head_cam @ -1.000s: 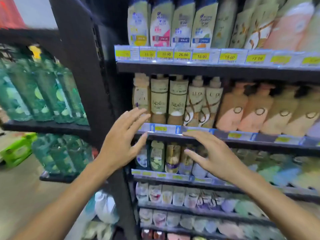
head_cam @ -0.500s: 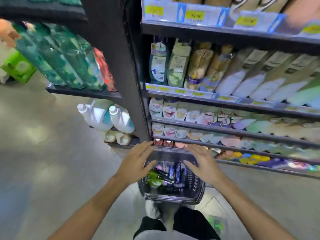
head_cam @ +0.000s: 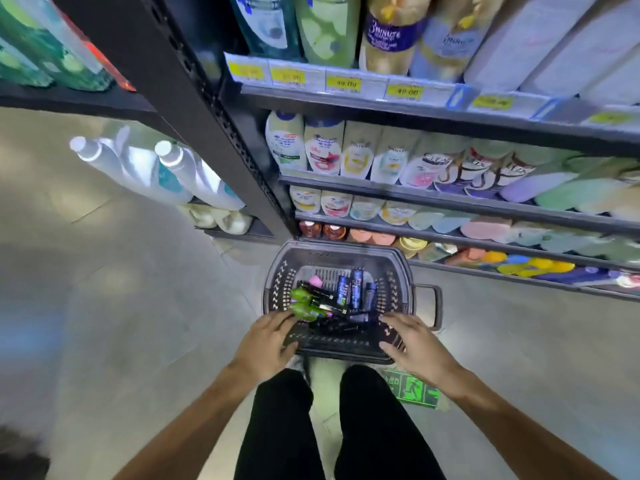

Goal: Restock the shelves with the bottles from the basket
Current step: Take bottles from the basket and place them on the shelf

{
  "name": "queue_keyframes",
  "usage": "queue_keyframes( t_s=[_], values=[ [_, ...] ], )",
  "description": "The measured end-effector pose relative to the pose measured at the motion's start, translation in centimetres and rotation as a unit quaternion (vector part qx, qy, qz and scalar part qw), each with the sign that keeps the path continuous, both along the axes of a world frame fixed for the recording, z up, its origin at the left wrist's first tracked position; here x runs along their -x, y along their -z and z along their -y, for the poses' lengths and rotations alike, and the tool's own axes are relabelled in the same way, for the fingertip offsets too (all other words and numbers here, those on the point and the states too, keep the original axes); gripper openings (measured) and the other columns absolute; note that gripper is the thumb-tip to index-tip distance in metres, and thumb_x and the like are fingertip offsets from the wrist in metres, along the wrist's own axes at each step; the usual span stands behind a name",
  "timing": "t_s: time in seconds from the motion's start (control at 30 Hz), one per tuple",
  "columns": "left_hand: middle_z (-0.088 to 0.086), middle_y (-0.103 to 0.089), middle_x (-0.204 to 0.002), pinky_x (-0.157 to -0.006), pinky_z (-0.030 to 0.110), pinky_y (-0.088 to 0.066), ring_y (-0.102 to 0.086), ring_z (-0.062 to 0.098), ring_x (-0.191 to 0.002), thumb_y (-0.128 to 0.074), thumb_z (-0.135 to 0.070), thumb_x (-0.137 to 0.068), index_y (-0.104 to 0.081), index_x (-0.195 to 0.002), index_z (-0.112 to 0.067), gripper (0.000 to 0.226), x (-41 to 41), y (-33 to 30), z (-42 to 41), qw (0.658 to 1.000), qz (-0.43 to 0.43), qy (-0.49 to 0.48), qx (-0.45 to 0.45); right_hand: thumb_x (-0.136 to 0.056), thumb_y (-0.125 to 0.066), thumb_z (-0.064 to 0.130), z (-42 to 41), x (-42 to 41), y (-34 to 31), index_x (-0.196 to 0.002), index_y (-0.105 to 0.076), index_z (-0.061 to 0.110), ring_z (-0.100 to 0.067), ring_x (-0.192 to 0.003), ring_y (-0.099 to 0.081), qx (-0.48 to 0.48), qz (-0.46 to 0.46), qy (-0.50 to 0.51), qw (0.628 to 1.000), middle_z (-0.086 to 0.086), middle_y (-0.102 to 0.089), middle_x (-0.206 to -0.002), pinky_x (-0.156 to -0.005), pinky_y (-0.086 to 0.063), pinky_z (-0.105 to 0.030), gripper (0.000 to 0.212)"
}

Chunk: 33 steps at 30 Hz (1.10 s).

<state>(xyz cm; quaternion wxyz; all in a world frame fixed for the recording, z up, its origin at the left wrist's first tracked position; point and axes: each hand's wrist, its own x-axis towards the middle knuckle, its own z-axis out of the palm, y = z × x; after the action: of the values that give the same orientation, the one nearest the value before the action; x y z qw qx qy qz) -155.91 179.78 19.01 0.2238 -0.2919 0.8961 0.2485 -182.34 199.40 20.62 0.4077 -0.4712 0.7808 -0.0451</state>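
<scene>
A dark plastic basket (head_cam: 337, 252) stands on the floor at the foot of the shelves. Inside lie several bottles: dark blue ones (head_cam: 349, 289), green ones (head_cam: 304, 303) and a pink-capped one (head_cam: 316, 281). My left hand (head_cam: 265, 344) hovers over the basket's near left corner with fingers spread and nothing in it. Over the near right corner hangs my right hand (head_cam: 414, 342), also spread and empty. Whether either hand touches the rim I cannot tell. The shelves (head_cam: 450, 199) above hold rows of shampoo bottles.
A black upright post (head_cam: 194, 109) divides the shelving; white jugs (head_cam: 166, 171) sit low on the left section. The basket's handle (head_cam: 434, 304) sticks out to the right. My dark trouser legs (head_cam: 332, 420) stand just behind the basket. A green exit sticker (head_cam: 414, 391) marks the floor.
The view has dropped from the upper shelves to the basket on the floor. Both hands came down from shelf height and now hang over the basket's near rim.
</scene>
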Motion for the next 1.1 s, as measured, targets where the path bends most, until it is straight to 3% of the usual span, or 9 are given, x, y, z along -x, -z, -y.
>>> queue_keyframes(
  t_s=[0.1,0.23,0.3,0.37,0.5,0.67,0.83,0.93,1.1],
  values=[
    [0.004,-0.053,-0.149,-0.117,0.034,-0.037,-0.05,0.024,-0.136,-0.027,-0.055,-0.091,-0.055,-0.144,-0.015,0.072,0.3,5.6,-0.8,0.999,0.028,-0.01,-0.039,-0.1,-0.052,0.044,-0.6,0.2,4.9,-0.151,-0.04,0.026,-0.016,-0.144,-0.033,-0.031,0.02,0.023,0.999,0.004,-0.041,-0.155,-0.118,-0.023,-0.029,0.055],
    [-0.001,-0.033,-0.162,-0.124,0.033,-0.022,-0.029,0.022,-0.149,-0.042,-0.044,-0.103,-0.036,-0.156,-0.022,0.058,1.0,13.4,-1.4,0.989,0.083,-0.044,-0.112,-0.096,-0.061,0.04,-1.4,-1.0,12.1,-0.145,-0.048,0.026,-0.014,-0.137,-0.041,-0.056,0.037,0.086,0.994,0.006,-0.05,-0.146,-0.112,-0.031,-0.025,0.052],
    [-0.002,-0.035,-0.161,-0.122,0.033,-0.025,-0.03,0.021,-0.149,-0.025,-0.055,-0.101,-0.042,-0.153,-0.023,0.064,0.5,17.8,-1.5,0.986,0.097,-0.063,-0.121,-0.094,-0.062,0.04,-1.5,-2.0,16.4,-0.142,-0.051,0.027,-0.013,-0.133,-0.046,-0.067,0.058,0.094,0.992,0.006,-0.054,-0.141,-0.109,-0.036,-0.026,0.051],
    [-0.003,-0.038,-0.159,-0.119,0.033,-0.029,-0.032,0.022,-0.147,-0.002,-0.06,-0.095,-0.049,-0.147,-0.021,0.08,0.3,22.2,-1.3,0.986,0.1,-0.064,-0.115,-0.095,-0.061,0.04,-1.3,-3.0,20.8,-0.143,-0.049,0.029,-0.01,-0.135,-0.044,-0.068,0.065,0.09,0.991,0.009,-0.052,-0.141,-0.107,-0.031,-0.018,0.051],
    [0.0,-0.042,-0.154,-0.115,0.033,-0.035,-0.04,0.022,-0.142,-0.045,-0.04,-0.102,-0.042,-0.151,-0.021,0.053,0.6,30.8,-0.4,0.976,0.125,-0.102,-0.147,-0.096,-0.06,0.041,-0.1,-4.5,30.5,-0.145,-0.046,0.032,-0.008,-0.138,-0.04,-0.075,0.085,0.093,0.989,0.01,-0.048,-0.143,-0.11,-0.028,-0.016,0.051],
    [0.009,-0.053,-0.142,-0.105,0.04,-0.045,-0.054,0.03,-0.127,-0.052,-0.035,-0.102,-0.049,-0.144,-0.016,0.046,0.9,41.3,0.1,0.949,0.132,-0.22,-0.185,-0.096,-0.063,0.036,1.6,-6.0,39.8,-0.143,-0.049,0.028,-0.013,-0.136,-0.045,-0.061,0.113,0.095,0.987,0.005,-0.053,-0.142,-0.111,-0.039,-0.027,0.05],
    [0.018,-0.063,-0.129,-0.098,0.037,-0.047,-0.058,0.036,-0.12,-0.051,-0.036,-0.101,-0.063,-0.128,-0.008,0.04,2.9,50.3,0.0,0.877,0.148,-0.409,-0.204,-0.098,-0.061,0.036,2.7,-5.8,46.5,-0.144,-0.047,0.035,-0.011,-0.116,-0.062,-0.041,0.132,0.101,0.985,0.011,-0.053,-0.14,-0.092,-0.051,-0.021,0.048],
    [0.021,-0.058,-0.14,-0.106,0.036,-0.043,-0.054,0.037,-0.13,-0.054,-0.034,-0.101,-0.06,-0.136,-0.004,0.046,4.0,54.8,-0.2,0.804,0.136,-0.536,-0.22,-0.098,-0.058,0.039,2.9,-4.9,49.6,-0.143,-0.045,0.041,-0.008,-0.132,-0.049,-0.001,0.119,0.072,0.99,0.013,-0.052,-0.143,-0.107,-0.046,-0.033,0.047],
    [0.021,-0.051,-0.145,-0.104,0.032,-0.042,-0.052,0.037,-0.131,-0.06,-0.034,-0.097,-0.048,-0.141,0.005,0.06,4.9,59.9,-0.4,0.713,0.119,-0.659,-0.208,-0.096,-0.058,0.04,3.8,-3.4,53.1,-0.138,-0.05,0.044,-0.001,-0.123,-0.053,0.038,0.106,0.06,0.992,0.016,-0.057,-0.135,-0.103,-0.05,-0.032,0.043]
  ],
)
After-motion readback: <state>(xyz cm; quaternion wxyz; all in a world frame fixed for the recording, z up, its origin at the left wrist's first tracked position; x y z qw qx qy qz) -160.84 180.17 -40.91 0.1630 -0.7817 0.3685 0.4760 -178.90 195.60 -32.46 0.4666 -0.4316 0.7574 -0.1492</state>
